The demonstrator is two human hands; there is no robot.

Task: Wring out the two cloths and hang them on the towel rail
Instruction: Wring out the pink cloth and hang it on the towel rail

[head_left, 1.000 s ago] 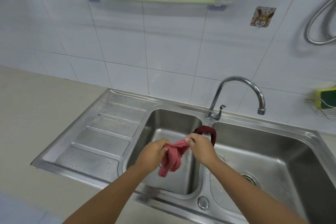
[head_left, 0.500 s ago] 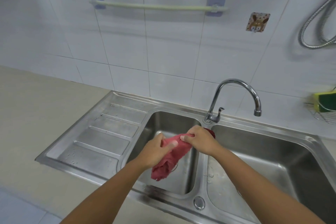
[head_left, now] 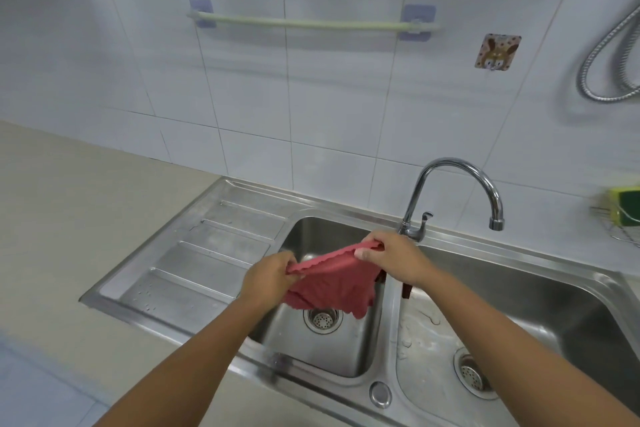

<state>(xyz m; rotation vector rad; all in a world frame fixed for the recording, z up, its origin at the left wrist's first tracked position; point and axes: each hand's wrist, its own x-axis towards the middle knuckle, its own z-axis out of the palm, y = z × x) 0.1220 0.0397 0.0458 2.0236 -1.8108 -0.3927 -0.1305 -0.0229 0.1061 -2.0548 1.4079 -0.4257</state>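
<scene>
Cloth is what we hold: a pink-red cloth (head_left: 329,284) is stretched between our two hands above the left basin (head_left: 325,350) of the steel sink. Our left hand (head_left: 270,279) is closed on its left top corner, and our right hand (head_left: 391,262) pinches the right top corner, thumb in front. The top edge runs nearly straight from hand to hand, a little higher on the right. The rest of the cloth hangs down in loose folds over the drain (head_left: 322,319) of the left basin; it does not touch the bottom, as far as we can see.

Under our right hand we see a dark red piece (head_left: 406,290) lying over the wall between the two basins. It may be the second cloth, but we cannot tell.

Inside the left basin we see only the drain. In the right basin (head_left: 519,315) there is a second drain (head_left: 471,376) near the front edge, with some white traces on the floor.

A tap (head_left: 450,191) stands at the back edge of the sink, between the basins. Left of the basins is the ribbed draining board (head_left: 194,263), with some drops on it. High on the tiled wall is the pale green towel rail (head_left: 311,23), bare, well apart from the cloth.
</scene>
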